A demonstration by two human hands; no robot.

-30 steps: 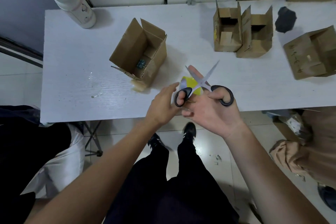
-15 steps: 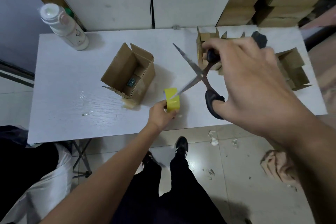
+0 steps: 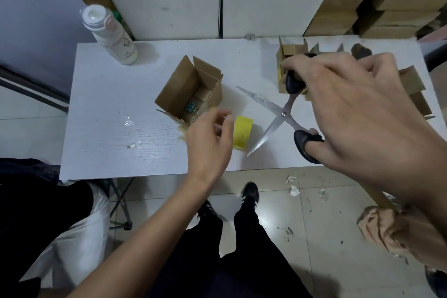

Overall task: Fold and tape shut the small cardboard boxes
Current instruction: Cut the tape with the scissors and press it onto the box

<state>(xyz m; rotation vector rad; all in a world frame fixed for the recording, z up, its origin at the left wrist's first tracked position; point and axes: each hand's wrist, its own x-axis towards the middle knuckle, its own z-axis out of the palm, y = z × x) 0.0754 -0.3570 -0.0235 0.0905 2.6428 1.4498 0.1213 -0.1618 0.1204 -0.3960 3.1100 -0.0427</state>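
right hand [image 3: 358,113]: gripping the scissors [image 3: 281,113] through the black handles, blades spread wide, held up over the table [image 3: 108,104]
left hand [image 3: 209,143]: fingers loosely curled, not holding anything, blurry, just beside the tape
tape [image 3: 242,132]: yellow roll on the table near the front edge
open box [image 3: 191,91]: flaps up, right behind the left hand
more boxes [image 3: 287,55]: far right, mostly hidden behind the right hand
bottle [image 3: 110,35]: white, back left corner

right hand [image 3: 358,113] gripping open scissors [image 3: 281,113], left hand [image 3: 208,143] loosely curled beside yellow tape roll [image 3: 243,132], open cardboard box [image 3: 191,89] on white table [image 3: 108,104]
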